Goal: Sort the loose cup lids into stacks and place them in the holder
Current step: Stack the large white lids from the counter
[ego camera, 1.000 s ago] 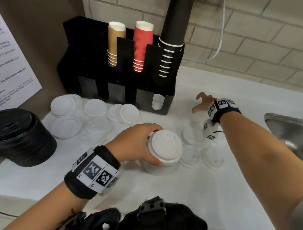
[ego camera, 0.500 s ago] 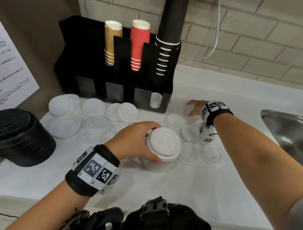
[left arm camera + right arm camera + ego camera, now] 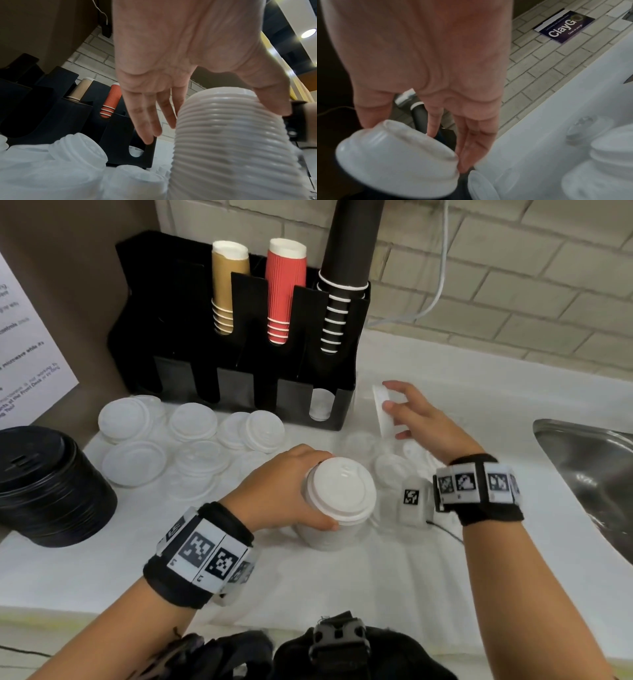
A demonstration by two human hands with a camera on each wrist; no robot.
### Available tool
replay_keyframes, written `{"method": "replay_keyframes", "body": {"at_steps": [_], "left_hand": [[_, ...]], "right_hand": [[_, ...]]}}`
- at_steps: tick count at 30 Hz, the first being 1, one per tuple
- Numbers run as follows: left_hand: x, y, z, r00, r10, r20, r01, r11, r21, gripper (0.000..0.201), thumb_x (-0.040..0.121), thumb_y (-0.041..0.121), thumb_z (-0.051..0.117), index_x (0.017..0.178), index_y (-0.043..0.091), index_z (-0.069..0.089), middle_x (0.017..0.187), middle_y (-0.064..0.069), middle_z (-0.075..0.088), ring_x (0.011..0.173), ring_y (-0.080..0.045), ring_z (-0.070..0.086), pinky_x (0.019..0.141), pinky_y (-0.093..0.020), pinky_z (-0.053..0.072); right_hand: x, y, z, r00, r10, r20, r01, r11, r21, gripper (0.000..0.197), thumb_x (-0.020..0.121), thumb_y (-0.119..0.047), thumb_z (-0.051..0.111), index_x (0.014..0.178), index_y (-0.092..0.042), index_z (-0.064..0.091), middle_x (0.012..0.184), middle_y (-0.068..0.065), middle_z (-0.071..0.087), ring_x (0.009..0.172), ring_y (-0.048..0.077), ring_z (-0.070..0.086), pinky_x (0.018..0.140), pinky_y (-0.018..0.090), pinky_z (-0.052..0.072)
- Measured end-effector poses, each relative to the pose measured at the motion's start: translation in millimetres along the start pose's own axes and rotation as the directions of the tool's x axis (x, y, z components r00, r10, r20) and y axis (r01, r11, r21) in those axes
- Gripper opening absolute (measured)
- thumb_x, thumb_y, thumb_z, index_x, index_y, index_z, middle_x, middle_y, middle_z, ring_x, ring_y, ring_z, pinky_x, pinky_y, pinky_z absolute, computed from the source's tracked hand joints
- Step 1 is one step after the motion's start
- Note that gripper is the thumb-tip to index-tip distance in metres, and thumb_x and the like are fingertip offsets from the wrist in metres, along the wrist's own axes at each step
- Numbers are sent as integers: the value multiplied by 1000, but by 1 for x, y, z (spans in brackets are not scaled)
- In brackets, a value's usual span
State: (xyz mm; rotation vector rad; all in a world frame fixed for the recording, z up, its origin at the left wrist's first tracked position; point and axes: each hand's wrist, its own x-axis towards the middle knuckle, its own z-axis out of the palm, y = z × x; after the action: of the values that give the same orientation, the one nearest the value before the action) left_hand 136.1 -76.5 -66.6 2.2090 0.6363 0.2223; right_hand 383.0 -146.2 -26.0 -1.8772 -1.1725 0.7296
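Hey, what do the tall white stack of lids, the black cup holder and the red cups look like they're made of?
Tall white stack of lids: thin moulded plastic, likely; matte, nested rims showing as fine ridges.
Black cup holder: probably rigid plastic or acrylic; flat, dark, faintly glossy panels.
Red ribbed cups: corrugated paper, apparently; vertical ribs, white rolled rims.

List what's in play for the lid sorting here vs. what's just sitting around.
In play:
- left hand gripping the tall stack of white lids
- right hand pinching a single white lid
- loose lids on the counter
- black holder

Sitting around:
- black lid stack
- brown, red and black cup stacks
- sink
- printed notice
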Motion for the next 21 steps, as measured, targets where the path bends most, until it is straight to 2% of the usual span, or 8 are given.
{"method": "replay_keyframes", "body": {"at_steps": [3, 7, 9, 11, 14, 17, 19, 21], "left_hand": [[-3, 2, 3, 1000, 18, -10, -18, 1000, -19, 82, 58, 35, 90, 130, 37, 50, 123, 16, 46, 113, -5, 47, 98, -24, 39], [-5, 4, 3, 1000, 31, -7, -31, 999, -34, 81, 61, 35, 88, 133, 31, 51, 114, 12, 48, 105, -7, 51, 95, -29, 45], [-5, 3, 3, 999, 26, -20, -26, 1000, -3, 97, 60, 41, 87, 144, 30, 40, 117, 16, 48, 108, -7, 51, 95, -32, 45], [-5, 0, 3, 999, 17, -45, -17, 1000, -4, 116, 57, 46, 87, 152, 32, 21, 119, 23, 45, 110, -3, 49, 91, -25, 44], [-6, -2, 4, 998, 28, -60, -30, 999, -40, 129, 52, 51, 87, 153, 39, 6, 117, 27, 46, 107, 0, 50, 82, -17, 40], [-6, -4, 5, 997, 26, -79, -29, 998, -47, 133, 52, 51, 88, 152, 41, 0, 117, 26, 48, 108, -1, 53, 82, -17, 41], [-6, -4, 6, 996, 19, -87, -24, 999, -49, 135, 52, 51, 88, 152, 40, -1, 111, 32, 46, 108, -1, 53, 84, -17, 41], [-6, -4, 7, 996, 17, -90, -22, 998, -56, 135, 51, 51, 87, 153, 39, -1, 105, 40, 41, 104, 2, 52, 80, -11, 38]], "right_hand": [[-38, 0, 16, 996, -81, -31, 83, 995, 52, 30, 94, -30, 57, 124, -36, 55, 110, -6, 64, 95, 1, 59, 82, 21, 48], [-76, 3, 35, 980, -198, 28, 196, 978, 65, 36, 84, -19, 72, 119, -26, 63, 122, -13, 62, 107, 15, 59, 84, 34, 49], [-86, 3, 43, 979, -202, 20, 202, 979, 32, 38, 82, -22, 75, 117, -31, 64, 122, -18, 61, 108, 10, 57, 84, 32, 48], [-92, 2, 50, 976, -216, -9, 215, 976, -24, 41, 79, -25, 77, 116, -36, 64, 121, -21, 60, 110, 5, 54, 84, 25, 46], [-96, -2, 57, 965, -260, -19, 255, 958, -132, 43, 77, -27, 79, 116, -37, 64, 124, -18, 58, 117, 2, 49, 84, 13, 40], [-95, -9, 62, 973, -231, 8, 227, 952, -205, 46, 75, -31, 80, 117, -39, 64, 128, -12, 54, 121, 6, 44, 92, 18, 37], [-94, -13, 65, 976, -213, 34, 215, 944, -249, 47, 74, -32, 80, 117, -39, 64, 129, -9, 53, 122, 8, 41, 97, 23, 35], [-93, -16, 68, 976, -214, 48, 219, 934, -283, 49, 72, -32, 81, 117, -39, 64, 129, -7, 53, 121, 10, 40, 98, 21, 33]]}}
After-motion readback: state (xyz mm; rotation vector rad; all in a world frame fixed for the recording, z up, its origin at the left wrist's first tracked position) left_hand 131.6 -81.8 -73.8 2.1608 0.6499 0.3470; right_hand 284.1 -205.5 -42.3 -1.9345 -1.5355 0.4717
